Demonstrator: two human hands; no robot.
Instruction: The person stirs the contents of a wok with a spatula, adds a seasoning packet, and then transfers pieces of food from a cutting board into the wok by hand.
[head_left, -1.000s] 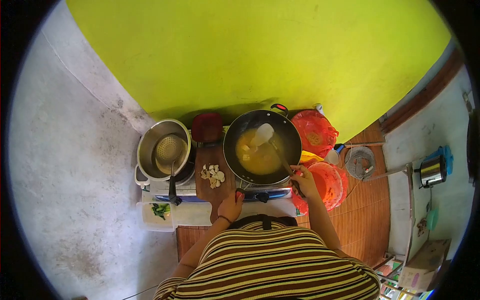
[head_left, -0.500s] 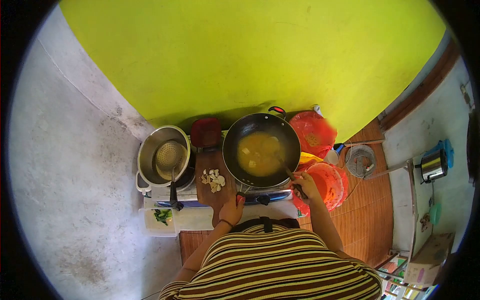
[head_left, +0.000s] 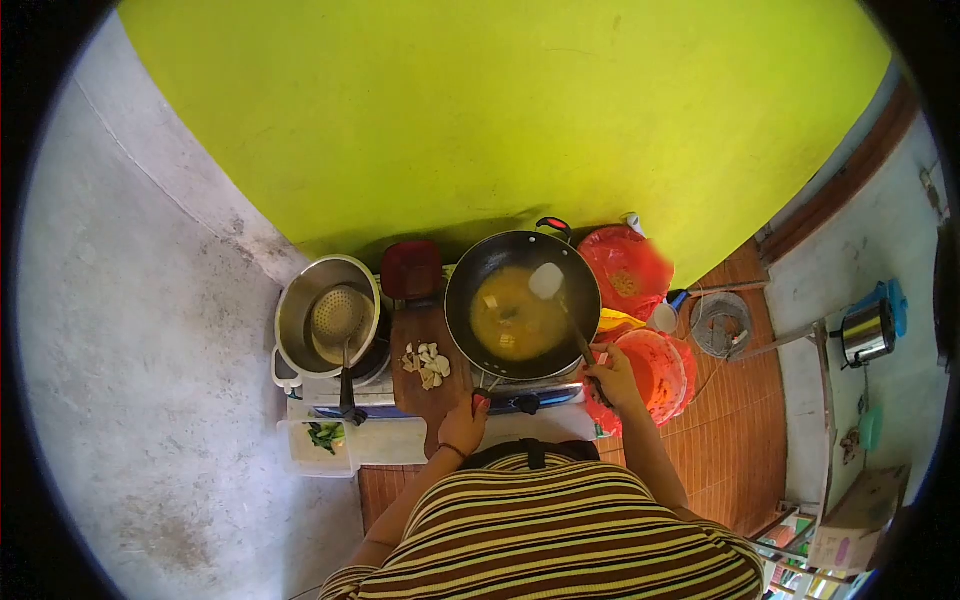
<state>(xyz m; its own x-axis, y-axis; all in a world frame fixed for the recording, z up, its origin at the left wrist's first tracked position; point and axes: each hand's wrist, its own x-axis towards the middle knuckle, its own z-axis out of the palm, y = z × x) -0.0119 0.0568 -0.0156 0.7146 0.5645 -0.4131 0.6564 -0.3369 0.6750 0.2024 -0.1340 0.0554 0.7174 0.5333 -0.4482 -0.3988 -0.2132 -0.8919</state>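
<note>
A black wok (head_left: 470, 335) sits on the stove (head_left: 560, 385), holding yellowish-brown liquid (head_left: 520, 325) with several pale pieces in it. My left hand (head_left: 463, 422) is closed around the wok's handle at the near side. In my right hand (head_left: 613, 378) is a spatula (head_left: 574, 325), gripped by its dark handle. The spatula's pale blade shows above the liquid at the wok's right inner side. Just left of the wok lies a wooden cutting board (head_left: 425, 400) bearing garlic cloves (head_left: 427, 365).
On the left stands a steel pot (head_left: 290, 322) with a skimmer (head_left: 342, 317) inside. A clear container (head_left: 320, 457) holds green leaves. Behind the board is a dark red bowl (head_left: 411, 270). Red basins (head_left: 655, 370) lie to the right, beside a fan-like round wire object (head_left: 722, 322).
The spatula blade has come up out of the liquid and now shows at the wok's upper right. My right hand has shifted slightly down; my left hand keeps hold of the handle.
</note>
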